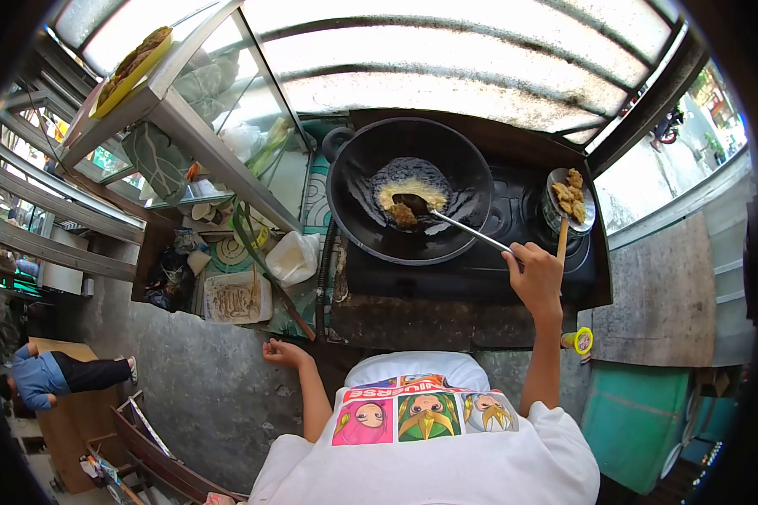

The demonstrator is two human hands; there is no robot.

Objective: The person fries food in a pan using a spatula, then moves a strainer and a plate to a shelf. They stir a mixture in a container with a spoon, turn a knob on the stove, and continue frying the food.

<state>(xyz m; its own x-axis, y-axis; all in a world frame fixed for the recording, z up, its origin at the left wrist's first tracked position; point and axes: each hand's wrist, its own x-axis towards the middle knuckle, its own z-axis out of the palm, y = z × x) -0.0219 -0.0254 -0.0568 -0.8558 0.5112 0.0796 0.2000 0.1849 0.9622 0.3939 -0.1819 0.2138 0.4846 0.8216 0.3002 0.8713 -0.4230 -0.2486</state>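
In head view, right fingers [518,252] seem closed around a metal handle [473,231]

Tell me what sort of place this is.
Probably a small street-food stall or snack kitchen: a wok of bubbling oil sits on the stove, fried pieces rest on a strainer, and a glass-sided case stands at the left.

Daylight enters strongly through the slatted window [446,59], overexposed to near white; the floor [202,370] lies dimmer. Wide-angle distortion bends straight lines, with black vignetting at the edges. Glare marks the wok [408,189].
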